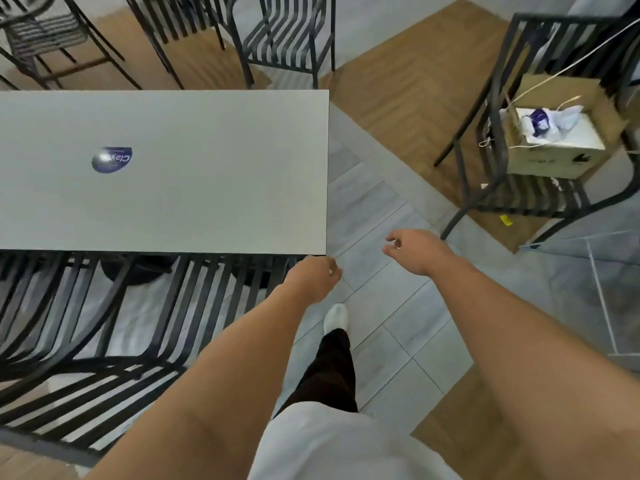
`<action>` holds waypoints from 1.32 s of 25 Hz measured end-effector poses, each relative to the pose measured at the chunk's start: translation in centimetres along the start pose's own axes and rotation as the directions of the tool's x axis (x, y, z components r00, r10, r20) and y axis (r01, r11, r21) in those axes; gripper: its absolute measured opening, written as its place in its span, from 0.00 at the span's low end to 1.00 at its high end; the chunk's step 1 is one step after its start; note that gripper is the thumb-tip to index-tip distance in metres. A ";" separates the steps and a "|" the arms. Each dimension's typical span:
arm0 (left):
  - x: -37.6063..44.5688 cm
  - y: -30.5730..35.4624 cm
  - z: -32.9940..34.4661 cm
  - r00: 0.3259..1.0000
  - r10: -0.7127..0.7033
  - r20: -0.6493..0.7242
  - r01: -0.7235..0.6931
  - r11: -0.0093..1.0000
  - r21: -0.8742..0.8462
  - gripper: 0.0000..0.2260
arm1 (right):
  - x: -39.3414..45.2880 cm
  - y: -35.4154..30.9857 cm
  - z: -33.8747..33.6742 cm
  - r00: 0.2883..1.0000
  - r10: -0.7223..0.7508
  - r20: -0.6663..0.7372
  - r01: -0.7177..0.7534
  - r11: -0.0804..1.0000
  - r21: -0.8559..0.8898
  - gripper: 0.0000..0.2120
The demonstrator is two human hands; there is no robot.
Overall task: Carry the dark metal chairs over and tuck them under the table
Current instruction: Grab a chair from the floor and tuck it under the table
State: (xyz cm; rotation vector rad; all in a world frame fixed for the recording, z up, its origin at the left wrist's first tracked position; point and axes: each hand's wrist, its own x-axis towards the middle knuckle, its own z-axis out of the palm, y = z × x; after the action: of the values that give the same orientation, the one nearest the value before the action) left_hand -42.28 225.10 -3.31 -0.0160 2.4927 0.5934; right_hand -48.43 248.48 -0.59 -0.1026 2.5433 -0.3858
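Closest to me, two dark slatted chairs (104,341) sit pushed up to the near edge of the counter (207,168), their backs sticking out toward the person. The left hand (313,278) hangs at the counter's near right corner, fingers loosely curled, its grip on nothing that I can make out; the right hand (415,251) is out over the tiled floor (398,341), relaxed, fingers half bent, also empty. Further right stands another dark metal chair (519,188), well apart from the counter, with a cardboard box (554,140) on its seat. I'd say that one is next, and the box ought to come off first or it may slide. These frames look stiff and fairly heavy, hard steel bars, not fragile; the top rail of the back and an armrest seem the soundest places to hold. More chairs (287,39) stand beyond the counter's far edge.
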 end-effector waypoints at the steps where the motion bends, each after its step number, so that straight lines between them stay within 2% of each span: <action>1: 2.3 0.8 -1.0 1.000 0.001 -0.010 -0.001 1.000 0.006 0.18 | 2.0 0.6 -1.1 1.000 0.006 0.010 -0.006 1.000 0.000 0.23; 11: 24.3 9.3 -14.7 0.998 0.045 -0.040 -0.044 0.999 0.026 0.18 | 17.9 8.8 -10.7 0.984 0.117 0.130 -0.120 0.993 0.015 0.23; 16: 34.2 13.0 -18.4 0.996 -0.042 -0.075 0.041 0.999 -0.019 0.18 | 28.3 13.3 -17.4 0.974 0.131 0.185 -0.127 0.991 -0.034 0.23; 19: 38.7 15.3 -19.8 0.988 -0.123 -0.093 0.117 0.991 -0.067 0.17 | 35.1 14.6 -21.9 0.977 0.081 0.197 -0.073 0.996 -0.046 0.23; 25: 45.9 17.7 -23.0 0.969 -0.227 -0.097 0.207 0.961 -0.184 0.17 | 46.8 12.9 -32.6 0.978 -0.064 0.200 0.096 0.984 -0.153 0.22; 33: 58.6 14.5 -33.1 0.962 -0.252 -0.109 0.235 0.961 -0.148 0.18 | 62.5 6.0 -40.4 0.980 -0.149 0.131 0.155 0.987 -0.039 0.22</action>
State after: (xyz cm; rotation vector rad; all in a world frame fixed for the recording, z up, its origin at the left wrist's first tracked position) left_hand -110.88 231.10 -4.26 -0.4191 2.5149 0.6705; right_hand -122.80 254.78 -2.47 -0.3313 2.4261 -0.3632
